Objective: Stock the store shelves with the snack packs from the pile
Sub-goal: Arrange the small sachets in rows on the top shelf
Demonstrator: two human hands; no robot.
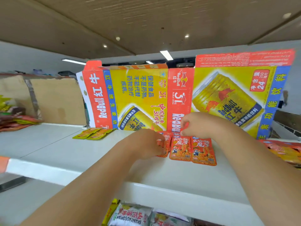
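Three orange-red snack packs lie in a row on the white top shelf (68,150), in front of flattened Red Bull cartons. My left hand (146,142) grips the leftmost pack (166,144) and covers most of it. The middle pack (180,148) and the right pack (203,151) lie flat side by side. My right hand (197,123) reaches over the middle pack's far edge, its fingertips pinching something red at that edge; what exactly it pinches is blurred.
Flattened Red Bull cartons (140,97) stand as a back wall behind the packs. Two yellow-orange packs (92,133) lie at the back. Mixed packs pile at the far left (14,118) and at the right (286,150). Bagged snacks (132,215) sit on the shelf below.
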